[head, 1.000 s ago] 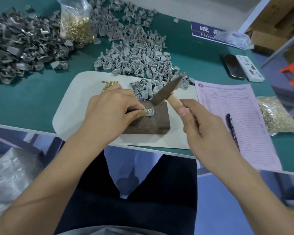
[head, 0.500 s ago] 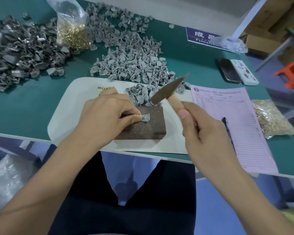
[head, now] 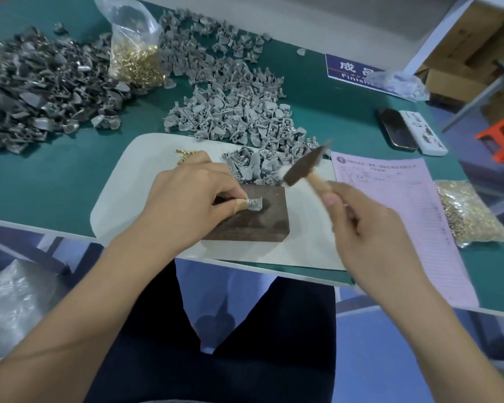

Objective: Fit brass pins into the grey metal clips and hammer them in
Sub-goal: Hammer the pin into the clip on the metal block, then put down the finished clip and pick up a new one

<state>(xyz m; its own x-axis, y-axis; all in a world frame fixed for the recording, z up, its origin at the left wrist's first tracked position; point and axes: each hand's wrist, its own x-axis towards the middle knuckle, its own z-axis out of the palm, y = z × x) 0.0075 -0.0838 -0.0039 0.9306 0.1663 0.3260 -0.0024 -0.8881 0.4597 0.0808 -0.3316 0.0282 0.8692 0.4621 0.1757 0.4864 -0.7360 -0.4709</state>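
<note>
1. Head view: left hand point(head: 184, 199) pinching 1 grey clip point(head: 254, 203) flat on the dark block point(head: 250, 225), which sits on a white mat point(head: 120, 199) at the near edge of the table point(head: 70, 175). Brass pin point(head: 254, 202) seated in the clip, just beyond the fingertips point(head: 239, 205).
2. Same view: right hand point(head: 373, 237) curled round the handle of the hammer point(head: 304, 167), head raised above the block's far corner, blurred.
3. Advice for the blow: strike straight down on the pin, short and light. Keep the clip pressed flat so it cannot skip. Keep fingertips back from the pin; very little margin there.
4. Stock: loose clips point(head: 230, 112) heaped beyond the mat, spare pins point(head: 184, 155) by the left hand, bag of pins point(head: 134, 59) further back.
</note>
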